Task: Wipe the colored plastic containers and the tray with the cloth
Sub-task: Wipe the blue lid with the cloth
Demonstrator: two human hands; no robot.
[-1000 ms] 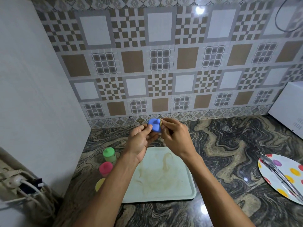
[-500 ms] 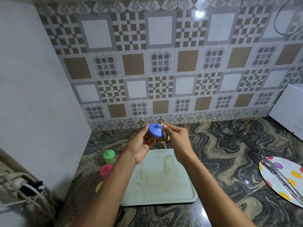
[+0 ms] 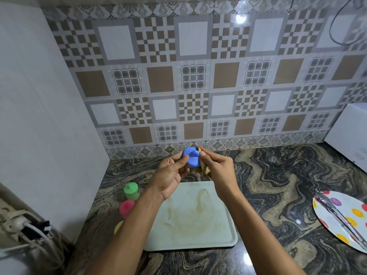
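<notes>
marbled counter (image 3: 278,175) | tray (image 3: 228,246) | green container (image 3: 131,191), pink container (image 3: 126,207), yellow container (image 3: 118,227) | dotted plate (image 3: 349,203)

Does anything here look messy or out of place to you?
Yes: the white tray has brownish streaks smeared across its middle, so it looks dirty and not yet wiped. The green container and pink container stand upright to its left. Nothing looks spilled, tipped or broken.

The left hand (image 3: 170,175) grips a blue container (image 3: 191,157) above the far edge of a stained tray (image 3: 228,243). The right hand (image 3: 216,167) pinches a tan cloth (image 3: 205,169) against the container's right side. Green (image 3: 131,190), pink (image 3: 126,207) and yellow (image 3: 118,227) containers stand in a row on the desk (image 3: 268,185), just left of the tray. Tongs (image 3: 341,217) lie on a spotted plate (image 3: 357,213) at the right.
</notes>
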